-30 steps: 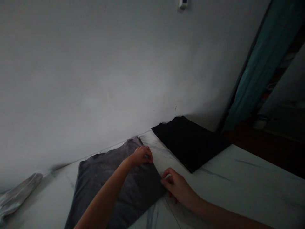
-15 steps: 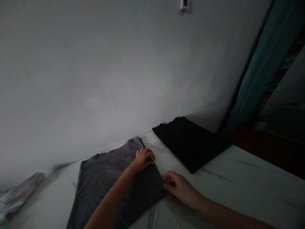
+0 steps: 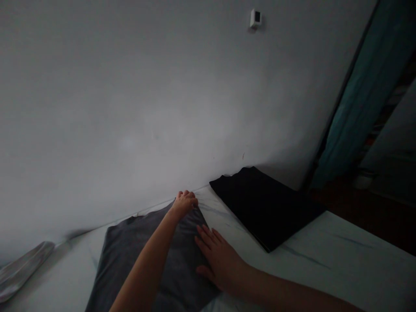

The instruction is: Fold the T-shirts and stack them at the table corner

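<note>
A dark grey cloth (image 3: 136, 247), laid out fairly flat with light creases, covers the near middle of the white surface against the wall. At its far right corner, my left hand (image 3: 185, 203) has its fingers curled on the fabric, pinching the edge there. My right hand (image 3: 221, 258) rests flat along the cloth's right edge, fingers spread, palm down. My left forearm crosses over the cloth and hides part of it. To the right, apart from both hands, a folded black cloth (image 3: 263, 203) lies near the wall.
A pale, marbled white surface (image 3: 351, 255) spreads beneath the cloths. A shiny grey bundle (image 3: 26, 268) lies at the far left. The wall (image 3: 130, 108) rises behind, carrying a small white device (image 3: 255, 19). A teal curtain (image 3: 354, 95) hangs at the right.
My left hand has moved up to the cloth's far corner. My right hand has gone from pinching the near right corner to lying flat on the cloth. The view has shifted slightly.
</note>
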`<control>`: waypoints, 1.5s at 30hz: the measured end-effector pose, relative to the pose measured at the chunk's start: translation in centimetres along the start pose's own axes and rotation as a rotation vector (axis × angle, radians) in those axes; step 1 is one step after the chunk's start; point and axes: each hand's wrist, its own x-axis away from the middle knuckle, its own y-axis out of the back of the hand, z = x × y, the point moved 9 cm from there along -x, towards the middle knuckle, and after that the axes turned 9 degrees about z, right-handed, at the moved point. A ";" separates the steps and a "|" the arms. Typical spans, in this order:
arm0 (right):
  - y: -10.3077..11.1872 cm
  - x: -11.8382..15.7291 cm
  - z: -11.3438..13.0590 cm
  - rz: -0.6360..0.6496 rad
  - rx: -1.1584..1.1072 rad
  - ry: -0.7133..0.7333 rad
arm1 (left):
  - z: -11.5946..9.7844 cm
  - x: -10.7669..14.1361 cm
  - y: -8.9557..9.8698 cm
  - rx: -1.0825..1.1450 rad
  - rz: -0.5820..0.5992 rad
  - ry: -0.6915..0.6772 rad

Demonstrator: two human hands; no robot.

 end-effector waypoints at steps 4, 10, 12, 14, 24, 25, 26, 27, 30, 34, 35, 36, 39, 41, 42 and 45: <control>-2.6 0.5 -0.6 0.061 -0.005 -0.021 | 0.1 -0.5 -0.3 -0.008 0.012 0.000; -6.7 1.7 -2.1 -0.043 0.140 -0.005 | 0.6 -0.8 0.8 -0.001 -0.047 0.023; -8.1 1.8 -2.7 -0.100 0.204 -0.002 | 0.5 -0.9 0.9 -0.013 -0.063 0.026; -9.2 1.9 -3.2 -0.148 0.255 -0.016 | 0.2 -0.9 0.5 -0.031 -0.070 0.027; -1.5 -2.0 0.8 0.026 0.141 -0.184 | 0.9 0.7 -0.2 -0.012 -0.212 0.189; -0.3 -3.4 1.4 0.011 0.135 -0.182 | 1.6 1.4 0.7 -0.002 -0.247 0.231; 0.5 -5.0 1.9 -0.005 0.130 -0.167 | 2.4 2.3 1.6 0.012 -0.290 0.283; 1.1 -6.7 2.1 -0.018 0.122 -0.149 | 3.3 3.5 2.7 0.029 -0.339 0.344; 1.2 -11.7 1.4 -0.031 0.097 -0.098 | 6.5 8.8 4.6 0.076 -0.461 0.557; 0.7 -15.5 -2.3 -0.054 0.115 -0.189 | 9.8 16.6 1.6 0.036 -0.386 0.673; 0.7 -15.9 -3.2 -0.060 0.127 -0.216 | 10.5 18.3 0.2 0.015 -0.342 0.661; 0.7 -16.2 -4.0 -0.062 0.137 -0.238 | 11.3 20.0 -1.3 -0.001 -0.293 0.653; 0.6 -16.5 -5.7 -0.053 0.155 -0.277 | 13.8 24.0 -5.3 0.001 -0.140 0.681; 0.5 -16.6 -6.4 -0.055 0.164 -0.300 | 15.4 25.7 -6.7 0.040 -0.062 0.728; 0.4 -16.6 -6.6 -0.057 0.167 -0.305 | 16.0 26.3 -7.0 0.062 -0.038 0.756; 0.6 -16.8 -6.7 -0.093 0.170 -0.307 | 17.5 27.3 -6.4 0.122 -0.041 0.889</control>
